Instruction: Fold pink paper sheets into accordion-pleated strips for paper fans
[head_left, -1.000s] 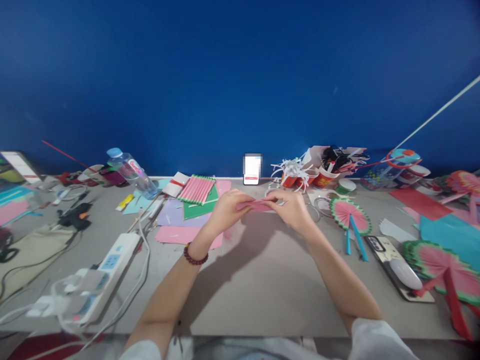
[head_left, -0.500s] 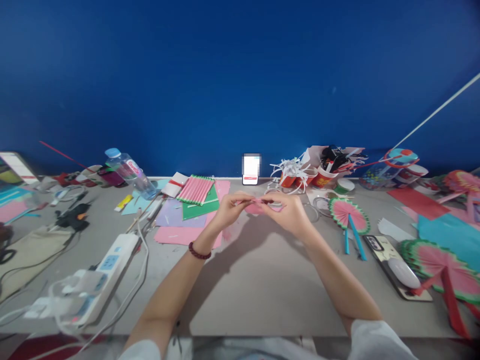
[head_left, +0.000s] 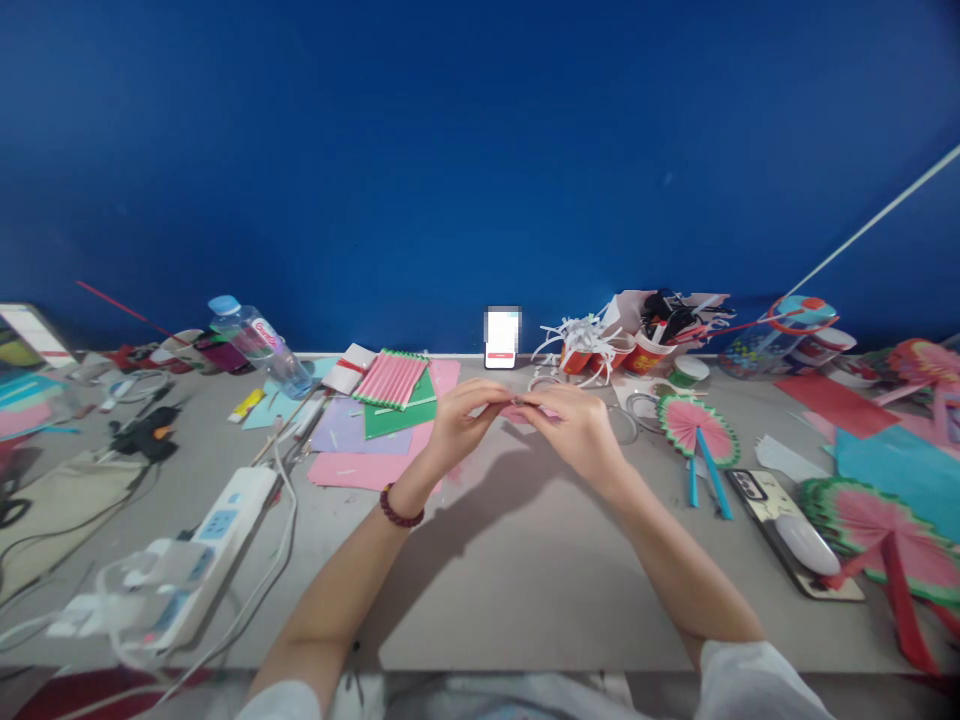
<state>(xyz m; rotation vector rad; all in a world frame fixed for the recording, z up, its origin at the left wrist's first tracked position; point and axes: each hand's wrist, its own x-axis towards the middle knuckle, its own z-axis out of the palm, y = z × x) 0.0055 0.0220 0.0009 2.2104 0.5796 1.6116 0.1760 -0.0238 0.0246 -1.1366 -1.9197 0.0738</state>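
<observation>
My left hand (head_left: 469, 420) and my right hand (head_left: 568, 425) meet over the middle of the table, fingertips almost touching. Between them they pinch a small piece of pink paper (head_left: 517, 412), mostly hidden behind the fingers. Left of my left hand lies a pleated pink paper strip with green edges (head_left: 395, 378), on a green sheet (head_left: 405, 413) over pink and lilac paper (head_left: 352, 425). To the right of my right hand is a round pink paper fan with a green rim (head_left: 694, 425) and blue sticks.
A lit phone (head_left: 500, 340) leans against the blue wall. Left are a tilted water bottle (head_left: 262, 340), a power strip (head_left: 217, 535) with cables, and a glue gun (head_left: 150, 432). Right are red cups (head_left: 646, 355), a phone under a white mouse (head_left: 806, 545), and another fan (head_left: 892, 540).
My fingertips have drawn slightly closer together on the pink paper, and less of it shows. My right hand has shifted a little. The things on the table stay put.
</observation>
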